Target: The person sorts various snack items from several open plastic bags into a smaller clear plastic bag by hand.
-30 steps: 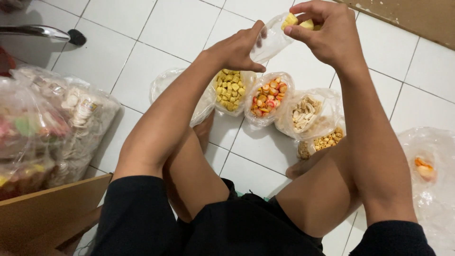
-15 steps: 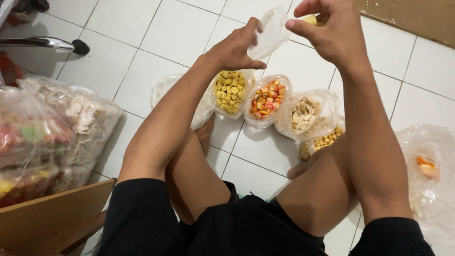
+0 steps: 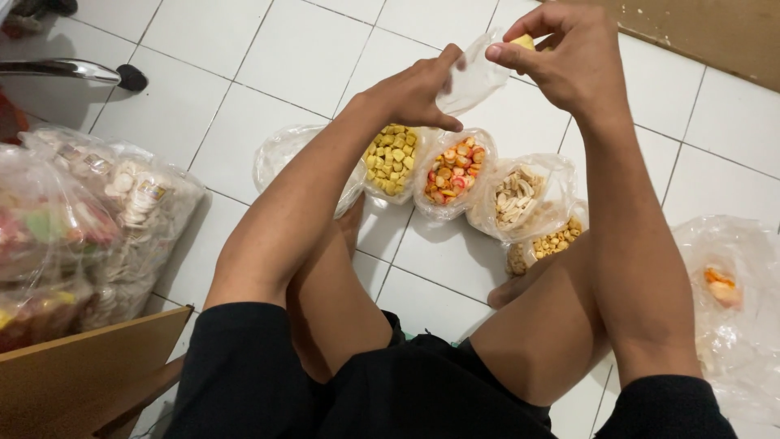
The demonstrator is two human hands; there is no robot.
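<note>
Sitting on the white tile floor (image 3: 268, 49) with open snack bags just past my knees: yellow cubes (image 3: 392, 157), orange-red pieces (image 3: 452, 173), pale sticks (image 3: 518, 195). Held up above those, my left hand (image 3: 418, 88) pinches a small clear plastic bag (image 3: 471, 77), thin and crinkly, while my right hand (image 3: 565, 53) grips a yellow snack piece (image 3: 524, 41) at its mouth.

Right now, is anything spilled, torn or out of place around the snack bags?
Nothing stands out. The four open bags sit upright in a row on the tiled floor, no pieces spilled. Both hands hold a small clear bag above them.
</note>
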